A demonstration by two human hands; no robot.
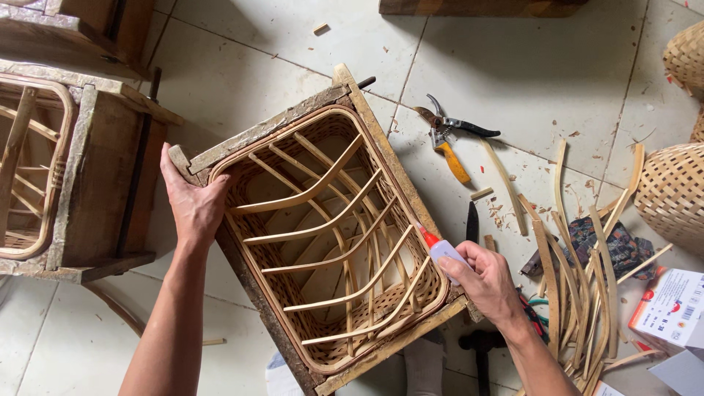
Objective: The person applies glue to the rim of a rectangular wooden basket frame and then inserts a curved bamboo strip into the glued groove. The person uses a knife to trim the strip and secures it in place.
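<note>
We find pruning shears with an orange grip lying on the pale tiled floor beyond the work, a loose heap of flat bamboo strips to the right, and rounded woven baskets at the far right edge. A second wooden mould stands to the left.

At centre sits a rectangular wooden frame, rough and crusted, with a woven bamboo basket nested inside; curved slats cross its opening.

Our left hand clasps the frame's upper left corner, fingers curled over the edge. Our right hand has its fingers wrapped around a small glue tube with a red nozzle, its tip at the basket's right rim.
</note>
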